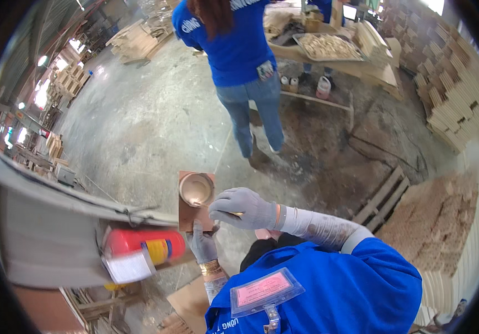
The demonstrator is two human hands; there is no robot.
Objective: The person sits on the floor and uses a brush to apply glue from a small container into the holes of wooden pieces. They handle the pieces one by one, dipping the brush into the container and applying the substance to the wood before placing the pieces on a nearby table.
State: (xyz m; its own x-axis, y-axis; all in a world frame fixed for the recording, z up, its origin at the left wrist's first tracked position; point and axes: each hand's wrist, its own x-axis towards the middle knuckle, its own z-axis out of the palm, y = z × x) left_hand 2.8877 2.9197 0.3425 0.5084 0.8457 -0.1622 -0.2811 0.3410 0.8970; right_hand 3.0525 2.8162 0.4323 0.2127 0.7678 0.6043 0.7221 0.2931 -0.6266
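A red fire extinguisher (142,246) lies at the left. Beside it the left hand (202,245), gloved, grips the lower edge of a brown board (188,214) carrying a small round tub (196,189) of pale filler. The right hand (243,209) curls around what seems a thin stick, dipping at the tub's rim. Filler looks partly used; wood stacks (440,228) wait right.

A red fire extinguisher (142,246) with a white tag is seen lying on its side beside a grey metal panel (50,239). A person in a blue shirt and jeans (242,61) is seen standing on the concrete floor (139,128). Light wooden pieces are stacked at the right (445,222), and a tray of wood bits (328,47) is set on a bench (356,68) beyond.
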